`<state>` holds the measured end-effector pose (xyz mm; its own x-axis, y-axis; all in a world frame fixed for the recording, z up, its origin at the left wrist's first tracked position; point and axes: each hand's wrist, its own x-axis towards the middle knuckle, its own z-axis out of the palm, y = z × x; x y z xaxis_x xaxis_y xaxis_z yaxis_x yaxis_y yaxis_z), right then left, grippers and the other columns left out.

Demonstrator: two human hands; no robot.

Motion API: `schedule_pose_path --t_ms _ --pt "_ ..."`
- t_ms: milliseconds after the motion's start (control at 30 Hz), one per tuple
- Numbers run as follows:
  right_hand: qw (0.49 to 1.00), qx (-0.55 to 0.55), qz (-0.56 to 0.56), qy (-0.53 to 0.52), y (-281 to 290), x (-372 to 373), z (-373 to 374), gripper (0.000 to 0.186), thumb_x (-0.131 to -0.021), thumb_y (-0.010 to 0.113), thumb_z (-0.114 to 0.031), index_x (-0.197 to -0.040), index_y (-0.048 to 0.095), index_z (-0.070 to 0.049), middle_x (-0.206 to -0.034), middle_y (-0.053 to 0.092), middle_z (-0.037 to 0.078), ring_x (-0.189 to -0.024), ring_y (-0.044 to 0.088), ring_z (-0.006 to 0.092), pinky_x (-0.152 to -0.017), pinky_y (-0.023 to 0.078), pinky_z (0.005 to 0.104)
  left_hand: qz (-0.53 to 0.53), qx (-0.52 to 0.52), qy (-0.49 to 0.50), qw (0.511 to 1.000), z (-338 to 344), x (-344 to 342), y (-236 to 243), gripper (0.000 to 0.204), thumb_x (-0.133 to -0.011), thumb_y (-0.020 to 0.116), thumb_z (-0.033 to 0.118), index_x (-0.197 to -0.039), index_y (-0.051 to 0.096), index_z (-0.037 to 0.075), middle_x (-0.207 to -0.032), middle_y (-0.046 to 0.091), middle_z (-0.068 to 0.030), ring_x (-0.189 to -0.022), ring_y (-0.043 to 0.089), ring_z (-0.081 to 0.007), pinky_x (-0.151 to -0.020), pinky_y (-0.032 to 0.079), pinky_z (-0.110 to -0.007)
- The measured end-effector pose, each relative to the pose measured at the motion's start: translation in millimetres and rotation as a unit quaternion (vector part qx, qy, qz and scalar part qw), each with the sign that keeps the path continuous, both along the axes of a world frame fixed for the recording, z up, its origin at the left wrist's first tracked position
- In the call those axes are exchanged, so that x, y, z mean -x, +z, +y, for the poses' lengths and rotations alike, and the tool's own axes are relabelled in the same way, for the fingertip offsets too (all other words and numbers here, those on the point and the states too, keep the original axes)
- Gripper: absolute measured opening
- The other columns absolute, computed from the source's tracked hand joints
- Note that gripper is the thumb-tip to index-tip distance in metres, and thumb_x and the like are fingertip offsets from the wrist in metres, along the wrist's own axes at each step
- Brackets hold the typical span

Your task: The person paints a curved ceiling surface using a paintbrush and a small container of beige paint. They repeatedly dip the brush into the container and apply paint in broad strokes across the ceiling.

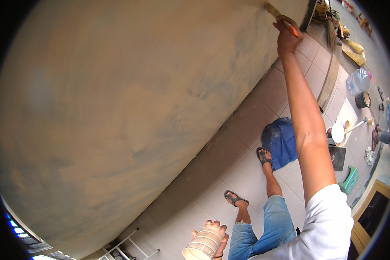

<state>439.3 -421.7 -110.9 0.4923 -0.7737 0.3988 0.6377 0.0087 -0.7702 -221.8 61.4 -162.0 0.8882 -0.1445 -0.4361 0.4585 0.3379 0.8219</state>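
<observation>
The right hand point(287, 38) is raised high on a straight arm, its fingers closed around the handle of a brush point(278, 15); the brush's pale head rests against the wall point(130, 108) near the top of the view; the wall is tan with streaky grey-blue patches and fills most of the picture. The left hand point(214, 238) sits low near the bottom edge, fingers wrapped around a cream ribbed cup point(203, 246) held tilted, its open mouth toward the lower left. Below, two sandalled feet stand on the tiled floor point(229, 173), the legs in blue jeans point(264, 229); a blue cloth point(281, 141) lies crumpled on the tiles just beside the farther foot. Well off to the right lie a green stool point(349, 179), a dark tray point(337, 157), a white lid point(338, 132), a black bucket point(362, 100) and a clear water jug point(359, 80). A white ladder frame point(128, 245) shows at the bottom left.
</observation>
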Motion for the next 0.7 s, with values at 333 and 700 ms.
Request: schedule_pose_path --t_ms 333,700 --pt "0.953 0.279 -0.052 0.11 55.1 205.5 290.5 0.03 -0.073 0.082 0.005 -0.099 0.078 -0.009 -0.111 0.077 0.015 -0.091 0.073 0.0316 -0.075 0.06 0.0394 0.077 0.506 0.193 0.837 -69.2 -81.3 108.7 0.067 -0.103 0.063 0.06 -0.145 0.057 0.008 -0.138 0.057 -0.0168 -0.123 0.054 -0.0363 -0.088 0.057 -0.051" --pt "0.713 0.557 -0.132 0.405 104.0 209.7 307.1 0.039 -0.069 0.076 0.002 -0.105 0.073 -0.013 -0.118 0.072 0.006 -0.105 0.069 0.0297 -0.071 0.063 0.0404 -0.012 0.506 0.25 0.825 -37.3 -52.1 111.9 0.066 -0.104 0.063 0.059 -0.144 0.056 0.007 -0.137 0.056 -0.0181 -0.123 0.054 -0.0393 -0.089 0.059 -0.053"
